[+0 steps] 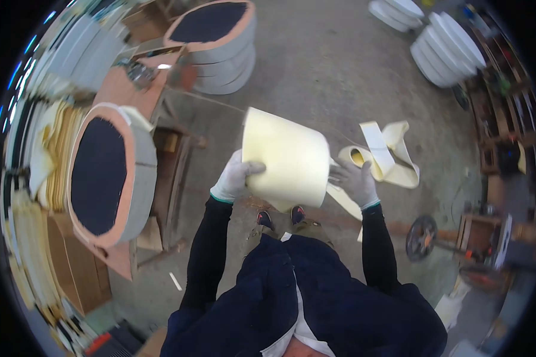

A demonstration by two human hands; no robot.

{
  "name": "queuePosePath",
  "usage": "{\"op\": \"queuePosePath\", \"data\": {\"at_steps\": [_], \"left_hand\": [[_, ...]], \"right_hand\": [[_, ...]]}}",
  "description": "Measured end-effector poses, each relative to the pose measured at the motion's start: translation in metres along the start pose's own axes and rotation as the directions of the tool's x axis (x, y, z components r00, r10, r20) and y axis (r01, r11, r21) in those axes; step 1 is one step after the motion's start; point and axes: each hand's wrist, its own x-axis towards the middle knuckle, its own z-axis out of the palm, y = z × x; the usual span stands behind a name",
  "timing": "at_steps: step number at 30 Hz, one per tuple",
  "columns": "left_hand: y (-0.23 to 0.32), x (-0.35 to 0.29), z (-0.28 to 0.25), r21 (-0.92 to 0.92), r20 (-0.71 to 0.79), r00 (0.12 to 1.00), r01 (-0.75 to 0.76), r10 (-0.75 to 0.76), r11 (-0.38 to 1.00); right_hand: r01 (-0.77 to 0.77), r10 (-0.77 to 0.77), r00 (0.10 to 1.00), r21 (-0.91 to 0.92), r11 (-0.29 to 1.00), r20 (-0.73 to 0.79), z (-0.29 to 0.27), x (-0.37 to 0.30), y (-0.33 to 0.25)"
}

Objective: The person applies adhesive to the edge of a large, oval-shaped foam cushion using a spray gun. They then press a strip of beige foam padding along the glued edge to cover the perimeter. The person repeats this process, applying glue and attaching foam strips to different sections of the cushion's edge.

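A wide roll of cream foam sheet is in front of me above the floor. At its left end, my left hand, in a white knit glove, grips it with the thumb over the outer face; its other fingers are mostly hidden. My right hand, gloved the same way, is at the right end with fingers stretched toward the edge and thumb apart. Whether those fingertips press the roll is unclear. Beyond the right hand, a loose curled cream foam strip lies on the floor, and a narrow strip shows beneath the hand.
At left, an oval white form with a dark centre rests on a wooden bench. Similar stacked ovals stand behind it. White oval pieces are at far right, and a wheeled cart is nearer. Foam sheets line the left side.
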Motion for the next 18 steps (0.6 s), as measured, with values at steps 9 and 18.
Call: {"op": "queuePosePath", "data": {"at_steps": [9, 18], "left_hand": [[0.003, -0.143, -0.011, 0.174, -0.164, 0.984, 0.103, -0.074, 0.979], [-0.006, -0.296, -0.032, 0.189, -0.526, 0.840, 0.268, -0.133, 0.945]], "right_hand": [[-0.157, 0.205, 0.875, -0.142, 0.977, 0.439, 0.061, 0.188, -0.012], [0.147, 0.648, 0.451, -0.767, 0.625, 0.614, 0.285, 0.246, -0.008]]}}
